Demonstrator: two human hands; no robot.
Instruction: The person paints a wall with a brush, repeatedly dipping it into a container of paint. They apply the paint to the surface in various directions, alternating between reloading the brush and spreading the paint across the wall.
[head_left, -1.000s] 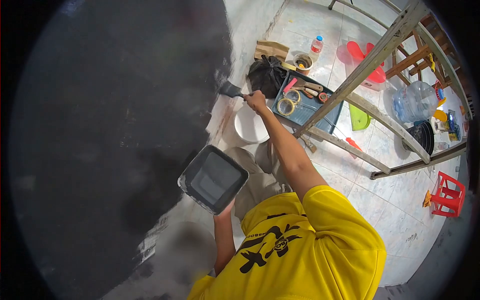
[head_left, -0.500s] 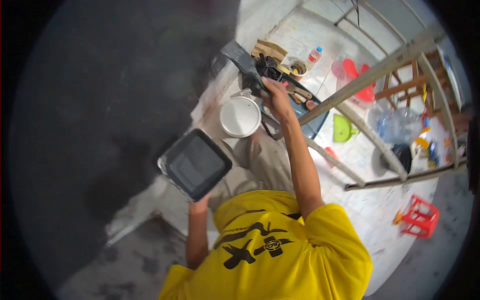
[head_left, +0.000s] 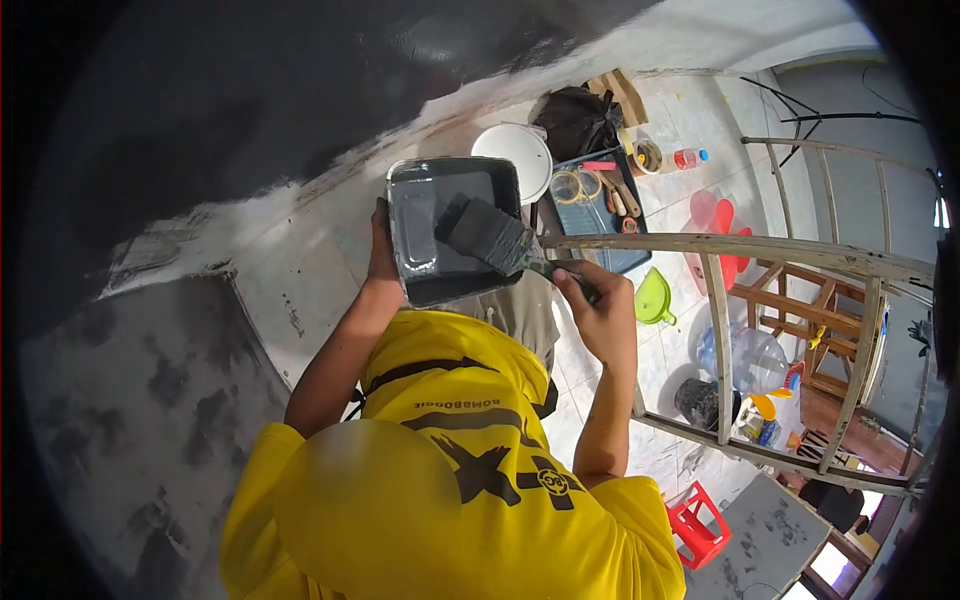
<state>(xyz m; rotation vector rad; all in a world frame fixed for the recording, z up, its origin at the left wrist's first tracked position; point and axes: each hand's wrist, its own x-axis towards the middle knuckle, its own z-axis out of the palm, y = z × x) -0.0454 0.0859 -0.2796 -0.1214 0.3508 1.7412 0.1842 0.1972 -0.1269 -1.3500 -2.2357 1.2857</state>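
My left hand (head_left: 383, 262) grips the side of a dark paint tray (head_left: 504, 183), a deep rectangular tub with rounded corners and wet dark grey paint inside. My right hand (head_left: 603, 308) is closed around the handle of a wide paintbrush (head_left: 487, 237). Its broad bristles, coated in dark grey, reach over the tray's opening and overlap the paint in this view. Just beyond the tray stands a white bucket (head_left: 515, 150).
A dark painted wall (head_left: 250, 90) runs along the upper left. A metal frame (head_left: 735, 243) crosses the right side. On the tiled floor lie a blue tray of tools (head_left: 575, 222), a black bag (head_left: 580, 118), a green dustpan (head_left: 653, 296) and a red stool (head_left: 700, 527).
The paintbrush has come away from near the wall, down and over the paint tray. My left hand has raised the tray in view, and the head view has turned.
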